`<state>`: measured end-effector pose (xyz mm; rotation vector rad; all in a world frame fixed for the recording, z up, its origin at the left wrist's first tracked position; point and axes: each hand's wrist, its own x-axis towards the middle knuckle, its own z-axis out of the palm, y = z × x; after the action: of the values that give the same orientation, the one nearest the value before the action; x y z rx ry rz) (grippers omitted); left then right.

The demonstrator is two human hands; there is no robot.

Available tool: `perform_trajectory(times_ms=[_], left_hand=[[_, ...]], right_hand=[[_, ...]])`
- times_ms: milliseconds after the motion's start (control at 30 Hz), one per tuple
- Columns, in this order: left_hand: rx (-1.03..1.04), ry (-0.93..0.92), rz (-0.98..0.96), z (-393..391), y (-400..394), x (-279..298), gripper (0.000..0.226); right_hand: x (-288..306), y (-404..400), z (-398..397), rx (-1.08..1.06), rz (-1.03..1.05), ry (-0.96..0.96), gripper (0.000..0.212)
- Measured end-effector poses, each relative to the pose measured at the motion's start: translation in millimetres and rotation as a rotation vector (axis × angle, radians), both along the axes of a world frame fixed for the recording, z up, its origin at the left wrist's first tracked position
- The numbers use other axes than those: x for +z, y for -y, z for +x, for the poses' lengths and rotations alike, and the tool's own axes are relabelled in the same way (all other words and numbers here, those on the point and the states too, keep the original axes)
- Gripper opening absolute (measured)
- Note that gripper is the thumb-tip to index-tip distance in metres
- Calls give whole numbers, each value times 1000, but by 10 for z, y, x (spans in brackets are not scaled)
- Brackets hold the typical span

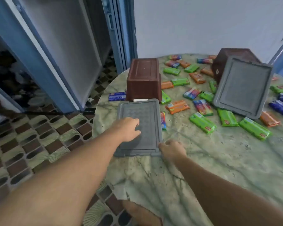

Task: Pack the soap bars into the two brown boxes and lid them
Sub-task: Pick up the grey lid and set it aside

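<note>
A grey lid (147, 111) lies flat on the round table (219, 160) at its left side. My left hand (127, 128) rests on the lid with the fingers loosely bent. My right hand (171, 150) grips the lid's near right corner. Behind the lid a brown box (144, 79) stands upside down. A second brown box (230, 59) sits at the back right, with a second grey lid (242, 87) leaning against it. Several wrapped soap bars, such as a green one (203, 122) and an orange one (177, 107), lie scattered across the table.
A multicoloured bar (163, 120) lies tight against the near lid's right edge. A blue bar (117, 96) sits left of the upturned box. Left of the table are tiled floor (31, 144) and a blue door frame (55, 70). A white wall stands behind.
</note>
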<state>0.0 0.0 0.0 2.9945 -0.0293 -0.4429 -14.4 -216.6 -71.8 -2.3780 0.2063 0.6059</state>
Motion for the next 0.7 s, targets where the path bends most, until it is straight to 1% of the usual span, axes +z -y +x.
perform_trajectory(times_ms=[67,133,200,267,300,367,433,533,567,633,667,700], left_hand=[[-3,16,-16,81,-122,-64,38],[-2,22,-52,146,-209,-130,37],[3,32,-109,240,-286,-182,35],[20,73,-153,352,-384,-258,36],[44,96,-181,416,-436,-318,37],[113,141,-214,528,-529,-408,42],[178,188,-230,642,-585,-466,49],[262,252,-296,767,-601,-518,64],[281,250,-339,799,-599,-538,69],[311,198,-527,819,-556,-551,77],[322,152,-649,803,-491,-536,76],[333,98,-754,786,-422,-547,69]], right_hand=[[-26,-147,27,-61,-75,10,56],[-29,-233,11,-127,-100,-8,50],[-83,-312,-10,-185,-94,-22,40],[-118,-331,-19,-208,-66,4,32],[-117,-320,-16,-235,-18,34,27],[-52,-273,-7,-345,153,89,16],[69,-166,-18,-447,295,142,19],[238,94,-45,-425,365,245,23],[293,194,-55,-403,387,271,25],[402,392,-72,-373,422,288,29],[461,481,-77,-358,439,289,29],[502,569,-72,-343,447,292,27]])
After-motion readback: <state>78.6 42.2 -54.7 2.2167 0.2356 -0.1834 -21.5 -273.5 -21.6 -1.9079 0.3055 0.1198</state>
